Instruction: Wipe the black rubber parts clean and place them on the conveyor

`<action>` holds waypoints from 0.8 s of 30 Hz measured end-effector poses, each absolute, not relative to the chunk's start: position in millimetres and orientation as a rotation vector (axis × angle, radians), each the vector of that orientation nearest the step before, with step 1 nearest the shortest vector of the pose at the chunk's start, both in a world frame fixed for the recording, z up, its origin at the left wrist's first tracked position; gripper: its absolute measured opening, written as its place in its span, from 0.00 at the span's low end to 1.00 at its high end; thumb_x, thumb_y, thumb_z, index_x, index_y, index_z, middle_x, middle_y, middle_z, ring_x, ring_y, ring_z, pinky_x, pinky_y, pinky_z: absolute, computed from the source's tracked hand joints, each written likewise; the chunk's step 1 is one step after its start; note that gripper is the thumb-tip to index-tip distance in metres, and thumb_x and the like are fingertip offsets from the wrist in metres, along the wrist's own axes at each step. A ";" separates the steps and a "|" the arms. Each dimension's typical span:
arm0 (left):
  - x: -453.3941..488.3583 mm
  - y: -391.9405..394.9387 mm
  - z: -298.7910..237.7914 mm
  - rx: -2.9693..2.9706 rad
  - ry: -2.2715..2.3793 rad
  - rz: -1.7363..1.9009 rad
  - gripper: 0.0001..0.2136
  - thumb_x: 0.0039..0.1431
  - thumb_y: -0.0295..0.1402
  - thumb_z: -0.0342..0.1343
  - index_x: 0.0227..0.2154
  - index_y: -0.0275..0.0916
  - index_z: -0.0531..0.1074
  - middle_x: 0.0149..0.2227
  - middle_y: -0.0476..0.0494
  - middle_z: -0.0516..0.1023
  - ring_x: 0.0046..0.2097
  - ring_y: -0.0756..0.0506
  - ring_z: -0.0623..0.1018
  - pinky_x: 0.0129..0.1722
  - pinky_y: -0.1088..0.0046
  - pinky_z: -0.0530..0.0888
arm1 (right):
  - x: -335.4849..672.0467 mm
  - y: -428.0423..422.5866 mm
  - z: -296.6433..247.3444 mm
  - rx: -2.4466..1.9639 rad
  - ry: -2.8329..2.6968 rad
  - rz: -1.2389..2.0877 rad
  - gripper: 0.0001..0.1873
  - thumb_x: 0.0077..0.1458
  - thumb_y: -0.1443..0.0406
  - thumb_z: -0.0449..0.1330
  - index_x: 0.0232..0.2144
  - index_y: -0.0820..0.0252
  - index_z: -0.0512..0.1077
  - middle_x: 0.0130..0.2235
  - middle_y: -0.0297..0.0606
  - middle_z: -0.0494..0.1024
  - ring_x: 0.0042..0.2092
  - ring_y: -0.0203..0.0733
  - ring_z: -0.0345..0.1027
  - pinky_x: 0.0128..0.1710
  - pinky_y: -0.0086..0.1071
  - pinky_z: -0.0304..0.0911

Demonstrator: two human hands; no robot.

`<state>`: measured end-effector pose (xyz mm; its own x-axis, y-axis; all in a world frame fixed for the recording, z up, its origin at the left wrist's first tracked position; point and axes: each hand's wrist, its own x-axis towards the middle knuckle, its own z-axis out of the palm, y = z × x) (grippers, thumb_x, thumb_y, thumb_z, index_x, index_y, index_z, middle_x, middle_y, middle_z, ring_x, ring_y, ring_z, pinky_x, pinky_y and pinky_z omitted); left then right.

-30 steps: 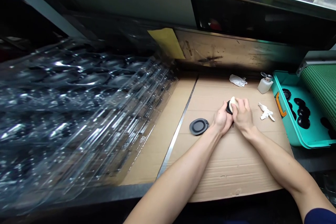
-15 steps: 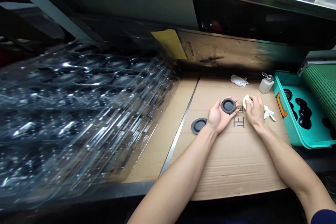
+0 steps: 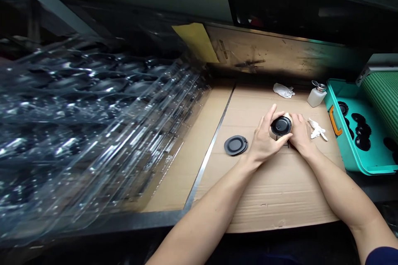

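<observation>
black round disc [image 3: 281, 126] held up between your hands
your left hand [image 3: 265, 140] curls around its rim, gripping it; your right hand [image 3: 301, 136] closes on a cream cloth [image 3: 287, 116] at its far edge; a second disc [image 3: 235, 145] lies left on the cardboard [image 3: 280, 211].

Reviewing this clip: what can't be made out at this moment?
In the head view:
- Underside of the black disc: hidden by the disc itself and the left hand.
- White cloth: mostly hidden by the right hand.
- Contents of the stacked clear plastic trays: blurred by glare.
- Teal tray: cut off by the right edge.
</observation>
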<state>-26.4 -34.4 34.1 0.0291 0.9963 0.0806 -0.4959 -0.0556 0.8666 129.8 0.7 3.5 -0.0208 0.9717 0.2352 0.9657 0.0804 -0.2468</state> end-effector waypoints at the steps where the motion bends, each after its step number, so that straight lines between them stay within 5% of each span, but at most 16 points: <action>1: -26.5 -35.7 34.4 0.903 0.760 1.416 0.38 0.46 0.20 0.71 0.62 0.45 0.70 0.59 0.38 0.78 0.69 0.38 0.68 0.68 0.64 0.66 | 130.3 0.8 3.4 -1.923 -2.029 0.027 0.18 0.72 0.60 0.50 0.56 0.59 0.71 0.51 0.48 0.76 0.47 0.50 0.71 0.45 0.37 0.61; 7: -32.2 -31.5 33.0 0.906 0.764 1.390 0.35 0.55 0.30 0.69 0.66 0.46 0.66 0.61 0.37 0.77 0.70 0.38 0.67 0.67 0.62 0.67 | 130.8 3.1 0.9 -1.881 -2.033 0.046 0.18 0.72 0.60 0.49 0.56 0.60 0.72 0.52 0.49 0.76 0.49 0.51 0.70 0.46 0.38 0.61; 15: -27.7 -25.7 25.2 0.953 0.755 1.455 0.32 0.49 0.22 0.71 0.59 0.44 0.74 0.62 0.39 0.76 0.69 0.38 0.67 0.69 0.64 0.63 | 139.1 15.0 -6.0 -1.713 -1.794 0.160 0.16 0.68 0.59 0.53 0.51 0.61 0.74 0.50 0.49 0.78 0.51 0.52 0.71 0.52 0.43 0.64; 20: -17.4 -10.6 15.7 0.580 0.728 1.353 0.16 0.69 0.31 0.56 0.57 0.41 0.75 0.60 0.37 0.77 0.62 0.38 0.76 0.63 0.57 0.71 | 121.3 6.7 -0.6 -1.447 -1.503 0.394 0.22 0.67 0.53 0.54 0.55 0.61 0.69 0.49 0.47 0.78 0.47 0.47 0.73 0.49 0.40 0.69; 24: -21.4 -3.1 12.1 0.432 0.620 1.189 0.14 0.73 0.32 0.48 0.54 0.38 0.76 0.54 0.35 0.81 0.55 0.39 0.81 0.58 0.56 0.76 | 116.9 1.5 3.1 -1.431 -1.664 0.277 0.18 0.66 0.56 0.56 0.52 0.59 0.72 0.49 0.48 0.77 0.51 0.50 0.71 0.54 0.43 0.67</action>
